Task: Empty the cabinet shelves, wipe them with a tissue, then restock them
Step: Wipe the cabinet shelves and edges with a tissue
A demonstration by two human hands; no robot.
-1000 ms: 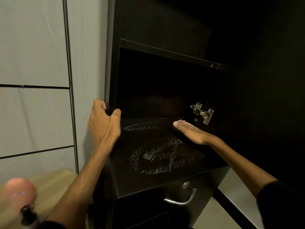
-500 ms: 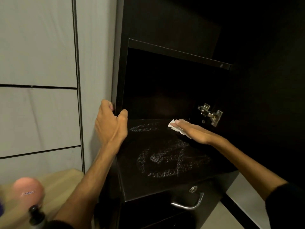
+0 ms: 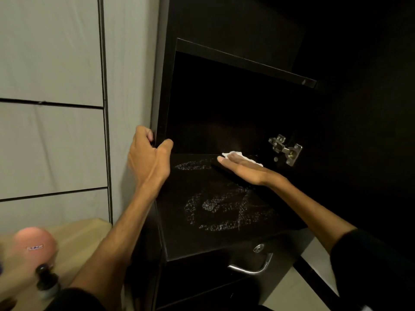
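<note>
Two hands at work, wiping the emptied shelf (image 3: 224,239).
My left hand (image 3: 148,160) grips the cabinet edge (image 3: 162,104); my flat right hand (image 3: 242,168) presses the tissue (image 3: 233,154), next sweeping toward the dusty smears (image 3: 224,209).

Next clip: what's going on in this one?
A person is wiping a bare black cabinet shelf. The right hand lies flat, pressing a white tissue near the back of the shelf, while the left hand grips the cabinet's left side panel. Pale smears still cover the middle of the shelf.
</note>
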